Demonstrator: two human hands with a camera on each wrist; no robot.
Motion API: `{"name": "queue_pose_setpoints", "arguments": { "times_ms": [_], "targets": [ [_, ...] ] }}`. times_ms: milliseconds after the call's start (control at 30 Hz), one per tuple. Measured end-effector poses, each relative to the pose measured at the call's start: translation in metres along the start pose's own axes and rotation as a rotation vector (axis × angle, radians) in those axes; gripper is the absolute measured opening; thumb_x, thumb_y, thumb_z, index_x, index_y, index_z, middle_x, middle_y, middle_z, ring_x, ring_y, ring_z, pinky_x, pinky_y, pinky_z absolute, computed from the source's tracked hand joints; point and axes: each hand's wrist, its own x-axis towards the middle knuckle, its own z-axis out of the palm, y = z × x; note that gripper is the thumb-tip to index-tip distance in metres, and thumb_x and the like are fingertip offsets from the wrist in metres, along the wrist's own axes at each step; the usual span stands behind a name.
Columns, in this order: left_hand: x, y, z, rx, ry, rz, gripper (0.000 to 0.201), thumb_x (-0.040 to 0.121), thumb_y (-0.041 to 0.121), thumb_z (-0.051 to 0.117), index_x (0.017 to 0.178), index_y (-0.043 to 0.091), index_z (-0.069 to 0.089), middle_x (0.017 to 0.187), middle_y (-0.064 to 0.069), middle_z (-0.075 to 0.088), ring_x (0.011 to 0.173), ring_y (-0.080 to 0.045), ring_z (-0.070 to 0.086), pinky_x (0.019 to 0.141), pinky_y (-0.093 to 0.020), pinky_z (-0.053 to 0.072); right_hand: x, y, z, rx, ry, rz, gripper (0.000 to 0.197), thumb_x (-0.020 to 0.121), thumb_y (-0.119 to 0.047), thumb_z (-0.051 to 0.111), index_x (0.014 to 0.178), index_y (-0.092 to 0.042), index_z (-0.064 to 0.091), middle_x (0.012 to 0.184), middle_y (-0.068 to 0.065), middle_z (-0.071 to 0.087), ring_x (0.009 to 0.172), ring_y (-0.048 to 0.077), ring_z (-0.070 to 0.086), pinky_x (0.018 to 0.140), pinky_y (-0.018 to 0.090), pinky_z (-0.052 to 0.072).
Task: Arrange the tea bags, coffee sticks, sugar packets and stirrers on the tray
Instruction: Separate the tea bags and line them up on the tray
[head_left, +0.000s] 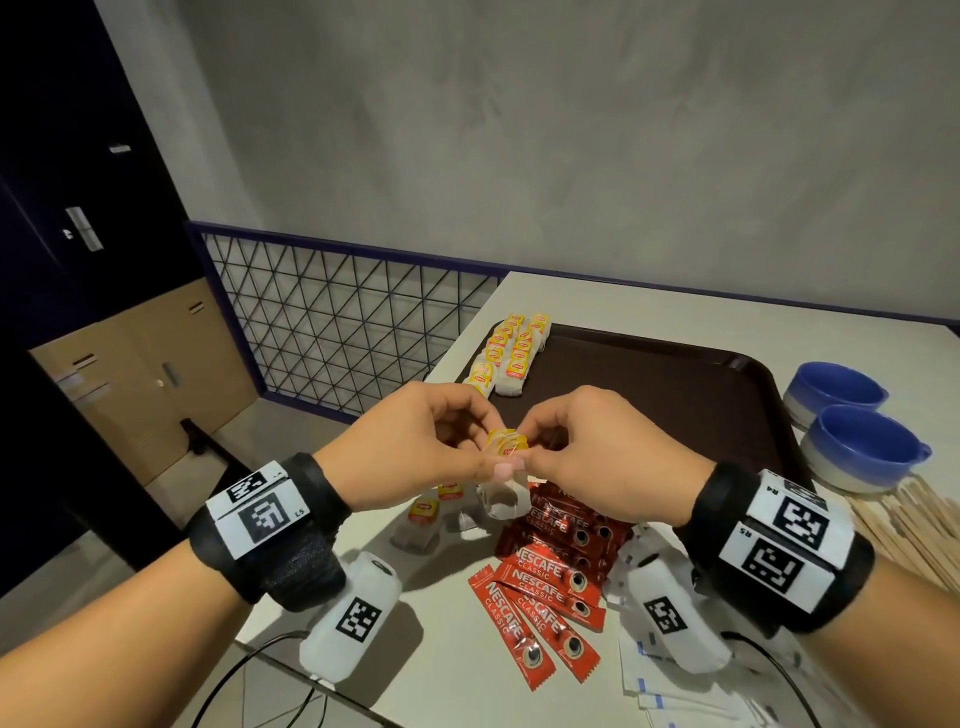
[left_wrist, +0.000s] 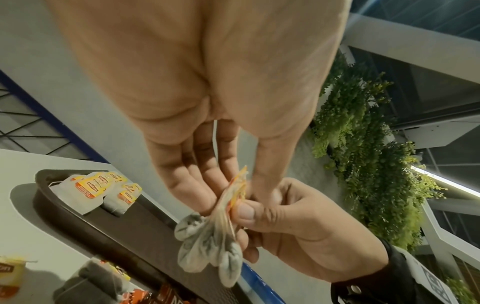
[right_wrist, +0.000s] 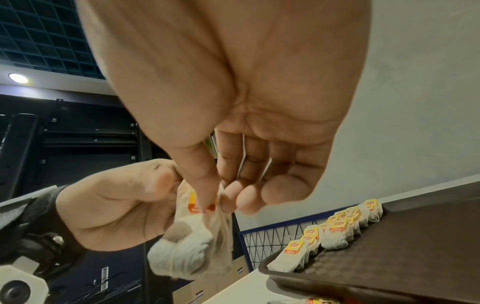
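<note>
A small bunch of tea bags (head_left: 505, 470) with yellow tags hangs in the air just before the near left corner of the dark brown tray (head_left: 675, 395). My left hand (head_left: 441, 441) and right hand (head_left: 582, 452) both pinch its top, thumbs against fingers; the same bunch (left_wrist: 207, 242) (right_wrist: 192, 246) dangles in both wrist views. Several tea bags (head_left: 511, 351) stand in two rows along the tray's left edge. Loose tea bags (head_left: 423, 514), red coffee sticks (head_left: 550, 577), white sugar packets (head_left: 670, 670) and wooden stirrers (head_left: 914, 530) lie on the white table.
Two blue bowls (head_left: 852, 415) stand right of the tray. A wire-mesh railing (head_left: 332, 322) runs beyond the table's left edge (head_left: 457, 358), with a drop to the floor. Cables hang off the near edge.
</note>
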Motion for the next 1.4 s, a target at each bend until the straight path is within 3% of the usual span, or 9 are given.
{"name": "queue_pose_setpoints", "arguments": {
  "times_ms": [67, 200, 400, 533, 667, 867, 1133, 1300, 1400],
  "targets": [
    [0.001, -0.001, 0.000, -0.004, 0.013, 0.008, 0.026, 0.077, 0.019, 0.090, 0.097, 0.018, 0.074, 0.097, -0.017, 0.071, 0.080, -0.024, 0.063, 0.089, -0.061, 0.056, 0.000, 0.000, 0.000, 0.059, 0.034, 0.015, 0.008, 0.091, -0.037, 0.076, 0.097, -0.032, 0.074, 0.086, -0.008, 0.071, 0.077, 0.005, 0.064, 0.062, 0.015, 0.048],
    [0.002, -0.002, -0.002, -0.009, 0.029, 0.016, 0.021, 0.081, 0.011, 0.087, 0.096, 0.015, 0.073, 0.094, -0.019, 0.071, 0.079, -0.024, 0.063, 0.089, -0.061, 0.054, 0.000, 0.001, -0.001, 0.100, 0.063, -0.019, 0.025, 0.087, -0.037, 0.080, 0.110, -0.037, 0.069, 0.095, -0.014, 0.069, 0.084, 0.000, 0.064, 0.067, 0.013, 0.047],
    [0.014, -0.014, -0.011, 0.092, 0.075, -0.075, 0.031, 0.079, -0.006, 0.079, 0.088, 0.013, 0.057, 0.088, -0.004, 0.075, 0.075, -0.015, 0.066, 0.081, -0.039, 0.057, 0.003, 0.002, -0.001, 0.039, 0.047, 0.003, 0.005, 0.092, -0.033, 0.075, 0.096, -0.030, 0.074, 0.087, -0.010, 0.071, 0.082, 0.006, 0.066, 0.065, 0.015, 0.049],
    [0.028, -0.025, -0.018, 0.620, 0.011, -0.274, 0.021, 0.080, 0.021, 0.081, 0.090, 0.026, 0.064, 0.094, 0.009, 0.070, 0.074, -0.001, 0.060, 0.059, -0.012, 0.040, 0.002, 0.006, -0.002, 0.033, 0.050, 0.053, 0.004, 0.092, -0.032, 0.075, 0.095, -0.030, 0.073, 0.089, -0.010, 0.070, 0.083, 0.007, 0.067, 0.065, 0.017, 0.050],
    [0.038, -0.031, -0.004, 0.898, -0.169, -0.388, 0.045, 0.076, 0.042, 0.084, 0.112, 0.026, 0.063, 0.108, 0.007, 0.066, 0.092, -0.014, 0.060, 0.068, -0.023, 0.046, 0.000, 0.008, -0.002, 0.040, 0.039, 0.070, 0.004, 0.092, -0.032, 0.075, 0.095, -0.031, 0.074, 0.089, -0.009, 0.071, 0.082, 0.008, 0.066, 0.064, 0.016, 0.049],
    [0.046, -0.033, 0.016, 1.050, -0.261, -0.366, 0.035, 0.083, 0.032, 0.076, 0.114, 0.019, 0.065, 0.099, -0.001, 0.070, 0.087, -0.019, 0.062, 0.069, -0.027, 0.051, -0.001, 0.011, -0.007, 0.050, 0.044, 0.071, 0.004, 0.091, -0.032, 0.076, 0.094, -0.031, 0.074, 0.089, -0.008, 0.071, 0.081, 0.008, 0.067, 0.063, 0.015, 0.048],
    [0.041, -0.036, 0.006, 0.922, -0.219, -0.396, 0.032, 0.076, 0.030, 0.083, 0.097, 0.024, 0.061, 0.084, 0.008, 0.062, 0.073, -0.011, 0.055, 0.057, -0.023, 0.040, -0.002, 0.014, -0.006, 0.084, 0.016, 0.085, 0.006, 0.089, -0.031, 0.078, 0.094, -0.030, 0.074, 0.090, -0.007, 0.072, 0.085, 0.012, 0.068, 0.068, 0.021, 0.053],
    [0.033, -0.036, -0.008, 0.614, -0.183, -0.432, 0.049, 0.069, 0.028, 0.094, 0.104, 0.030, 0.060, 0.101, 0.006, 0.071, 0.079, -0.011, 0.067, 0.058, -0.021, 0.051, -0.001, 0.014, -0.003, 0.080, 0.009, 0.082, 0.007, 0.087, -0.029, 0.079, 0.093, -0.029, 0.075, 0.089, -0.006, 0.073, 0.084, 0.013, 0.069, 0.069, 0.024, 0.056],
    [0.029, -0.037, -0.010, 0.507, -0.184, -0.442, 0.054, 0.072, 0.022, 0.092, 0.113, 0.034, 0.058, 0.107, 0.003, 0.070, 0.085, -0.015, 0.071, 0.065, -0.022, 0.058, -0.001, 0.013, -0.001, 0.089, 0.009, 0.083, 0.008, 0.087, -0.028, 0.079, 0.094, -0.029, 0.075, 0.089, -0.007, 0.072, 0.082, 0.011, 0.068, 0.065, 0.019, 0.053]
  ]
}}
